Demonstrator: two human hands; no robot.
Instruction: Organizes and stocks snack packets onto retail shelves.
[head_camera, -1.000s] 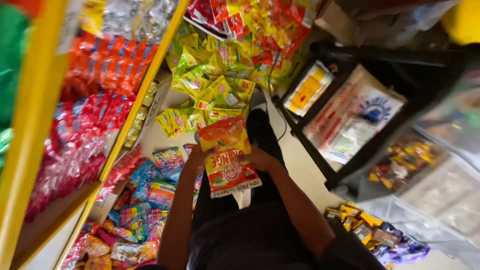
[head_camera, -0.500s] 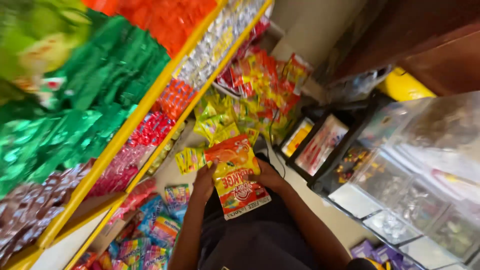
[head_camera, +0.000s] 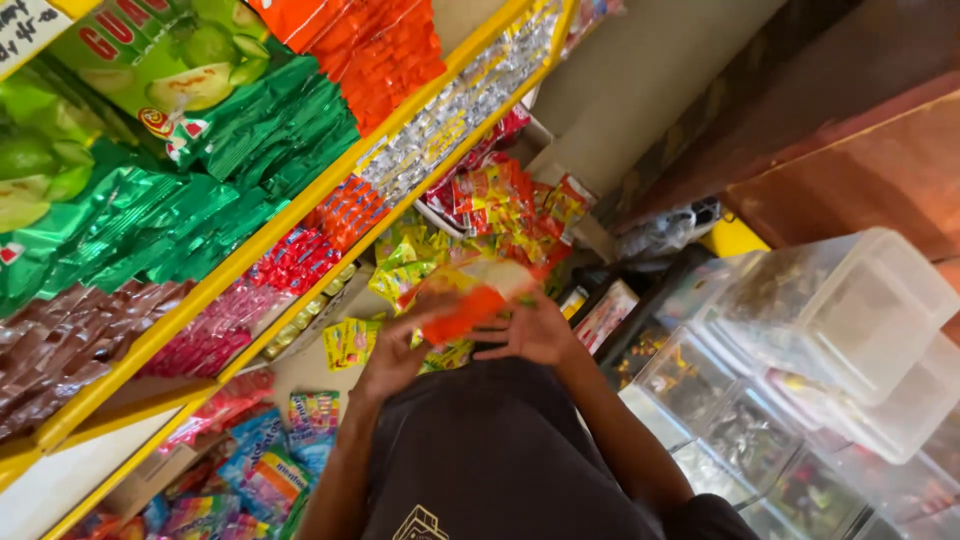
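Note:
Both my hands hold one orange and yellow snack packet (head_camera: 470, 295) in front of my chest. My left hand (head_camera: 395, 350) grips its lower left edge. My right hand (head_camera: 530, 330) holds its right side, fingers spread over the packet. The packet is blurred and tilted flatter than upright. Just beyond it lie yellow-green packets (head_camera: 400, 270) and red and yellow packets (head_camera: 500, 200) on a low display.
Yellow-edged shelves (head_camera: 300, 230) at left carry green bags, orange packets, red and brown sweets. Blue and multicoloured packets (head_camera: 260, 470) lie low at left. Clear plastic lidded boxes (head_camera: 840, 310) of sweets stand at right. A brown wooden wall rises at upper right.
The view has swung upward along the shelves. The packet has tipped from facing the camera to a flatter tilt, and my hands have shifted on its edges.

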